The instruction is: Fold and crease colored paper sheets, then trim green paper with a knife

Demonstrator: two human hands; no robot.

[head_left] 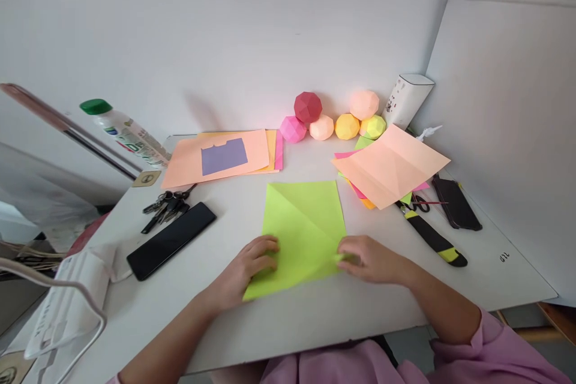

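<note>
A lime-green sheet of paper (306, 222) lies on the table in front of me, with a diagonal crease across it. My left hand (247, 267) is at its left edge, fingers curled over the paper near the lower left. On the opposite side, my right hand (371, 258) pinches the right edge near the lower corner, which is slightly lifted and blurred. To the right, a creased peach sheet (389, 168) rests on a pile of coloured papers.
Several faceted paper balls (308, 107) stand against the wall. Peach sheets (184, 162) with a purple piece (225, 156) lie at the back left. Keys (168, 207), a black phone (173, 240), a bottle (130, 138), a utility knife (434, 237) and scissors (420, 204) surround the work.
</note>
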